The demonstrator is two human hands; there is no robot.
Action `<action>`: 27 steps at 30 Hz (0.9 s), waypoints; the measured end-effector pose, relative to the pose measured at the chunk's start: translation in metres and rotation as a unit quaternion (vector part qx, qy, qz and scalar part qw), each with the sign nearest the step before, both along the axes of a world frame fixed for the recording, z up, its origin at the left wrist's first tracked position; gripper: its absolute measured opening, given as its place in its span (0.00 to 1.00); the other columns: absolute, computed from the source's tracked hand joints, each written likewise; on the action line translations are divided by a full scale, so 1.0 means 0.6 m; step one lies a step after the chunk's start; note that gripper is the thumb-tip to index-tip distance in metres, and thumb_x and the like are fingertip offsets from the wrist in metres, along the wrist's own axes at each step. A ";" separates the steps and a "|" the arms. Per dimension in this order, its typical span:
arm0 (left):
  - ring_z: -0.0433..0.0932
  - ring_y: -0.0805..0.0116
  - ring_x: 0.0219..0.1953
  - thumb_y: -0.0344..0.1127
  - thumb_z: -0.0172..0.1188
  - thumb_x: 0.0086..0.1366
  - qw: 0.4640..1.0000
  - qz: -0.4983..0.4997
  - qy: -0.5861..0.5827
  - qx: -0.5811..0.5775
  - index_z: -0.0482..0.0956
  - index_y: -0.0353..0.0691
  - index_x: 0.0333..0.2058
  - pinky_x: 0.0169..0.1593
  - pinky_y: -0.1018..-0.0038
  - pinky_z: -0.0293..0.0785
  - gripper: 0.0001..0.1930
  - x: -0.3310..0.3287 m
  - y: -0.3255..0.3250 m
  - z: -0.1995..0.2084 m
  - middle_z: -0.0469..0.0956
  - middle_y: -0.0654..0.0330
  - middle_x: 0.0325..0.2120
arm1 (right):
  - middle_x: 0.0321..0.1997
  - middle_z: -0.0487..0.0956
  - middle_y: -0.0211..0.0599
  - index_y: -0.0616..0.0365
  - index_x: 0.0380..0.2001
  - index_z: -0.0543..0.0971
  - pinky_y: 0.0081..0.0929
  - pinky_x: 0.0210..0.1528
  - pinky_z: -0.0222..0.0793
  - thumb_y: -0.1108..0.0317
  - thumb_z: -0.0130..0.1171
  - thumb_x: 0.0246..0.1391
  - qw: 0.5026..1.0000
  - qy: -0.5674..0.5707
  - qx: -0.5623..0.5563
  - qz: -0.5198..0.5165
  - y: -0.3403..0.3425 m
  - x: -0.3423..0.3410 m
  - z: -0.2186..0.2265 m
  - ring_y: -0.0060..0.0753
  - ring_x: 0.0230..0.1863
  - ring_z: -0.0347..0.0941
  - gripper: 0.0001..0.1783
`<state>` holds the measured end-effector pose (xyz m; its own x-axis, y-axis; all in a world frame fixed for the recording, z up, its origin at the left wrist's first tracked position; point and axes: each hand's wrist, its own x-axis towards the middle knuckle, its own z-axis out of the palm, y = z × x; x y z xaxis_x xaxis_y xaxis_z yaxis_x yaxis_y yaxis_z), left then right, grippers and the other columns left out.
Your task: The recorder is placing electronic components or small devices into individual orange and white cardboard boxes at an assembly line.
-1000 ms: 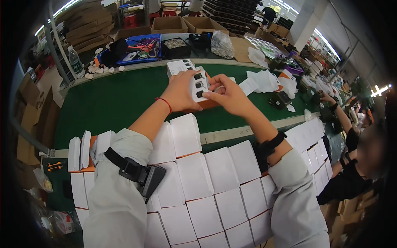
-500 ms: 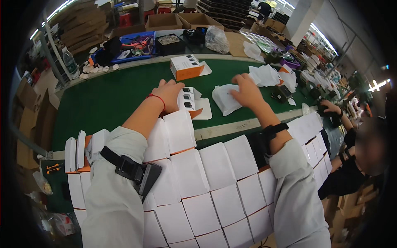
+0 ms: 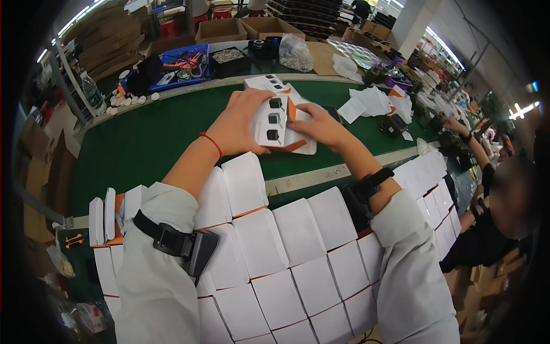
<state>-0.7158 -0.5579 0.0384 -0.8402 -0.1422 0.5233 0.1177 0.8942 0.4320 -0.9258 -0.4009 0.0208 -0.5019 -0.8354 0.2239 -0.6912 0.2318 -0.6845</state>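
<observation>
Between my two hands is a small white cardboard box (image 3: 263, 129) with orange inside and pictures of dark devices on its face. My left hand (image 3: 238, 121), with a red string at the wrist, grips its left side. My right hand (image 3: 322, 127) is at the box's open right end, fingers bent against the orange flap (image 3: 291, 110); whatever they hold is hidden. A second white box (image 3: 258, 83) stands just behind the first. A dark flat object (image 3: 333, 114) lies partly hidden behind my right hand.
Rows of closed white boxes (image 3: 303, 229) fill the near side. On the green table, crumpled white pouches (image 3: 373, 102) and a black device (image 3: 394, 125) lie to the right. Behind are a blue tray (image 3: 166, 86) and a clear bag (image 3: 295, 53). A co-worker's hand (image 3: 455, 127) works at far right.
My right hand has come left to the box's open end, and the white pouch it touched no longer shows on the table. My left hand has lifted and turned the box.
</observation>
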 end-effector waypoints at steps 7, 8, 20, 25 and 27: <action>0.62 0.46 0.64 0.36 0.83 0.31 0.999 -0.021 -0.020 -0.014 0.67 0.46 0.63 0.69 0.59 0.65 0.55 0.001 0.005 0.003 0.67 0.55 0.60 | 0.48 0.83 0.54 0.64 0.51 0.82 0.35 0.56 0.74 0.49 0.80 0.35 0.997 -0.032 0.070 -0.026 -0.006 0.013 0.003 0.46 0.51 0.81 0.41; 0.62 0.46 0.64 0.36 0.83 0.31 0.998 0.017 -0.052 -0.035 0.67 0.46 0.63 0.68 0.58 0.66 0.55 0.013 -0.006 0.001 0.68 0.55 0.60 | 0.41 0.86 0.49 0.59 0.43 0.87 0.36 0.52 0.76 0.51 0.79 0.37 0.997 -0.060 0.049 -0.024 -0.014 0.020 0.012 0.42 0.44 0.83 0.30; 0.65 0.47 0.61 0.40 0.83 0.31 0.987 0.146 -0.042 -0.052 0.68 0.44 0.62 0.66 0.58 0.68 0.54 0.010 -0.016 -0.008 0.69 0.55 0.58 | 0.32 0.84 0.40 0.63 0.43 0.80 0.26 0.30 0.77 0.57 0.72 0.54 0.992 -0.117 -0.054 0.016 -0.014 -0.003 0.021 0.29 0.26 0.83 0.22; 0.64 0.48 0.62 0.37 0.82 0.28 0.999 0.016 0.004 -0.047 0.68 0.44 0.63 0.67 0.60 0.66 0.55 0.012 0.001 0.006 0.70 0.56 0.58 | 0.33 0.84 0.41 0.64 0.42 0.77 0.27 0.31 0.77 0.48 0.76 0.47 0.989 -0.132 0.038 -0.048 -0.026 0.009 -0.023 0.29 0.30 0.82 0.32; 0.65 0.48 0.62 0.38 0.83 0.30 0.999 0.013 -0.003 -0.041 0.68 0.43 0.62 0.68 0.60 0.64 0.55 0.008 -0.004 0.003 0.70 0.53 0.58 | 0.33 0.84 0.42 0.63 0.42 0.77 0.30 0.33 0.78 0.47 0.75 0.48 0.971 -0.232 0.035 -0.044 -0.014 -0.009 -0.025 0.31 0.31 0.82 0.32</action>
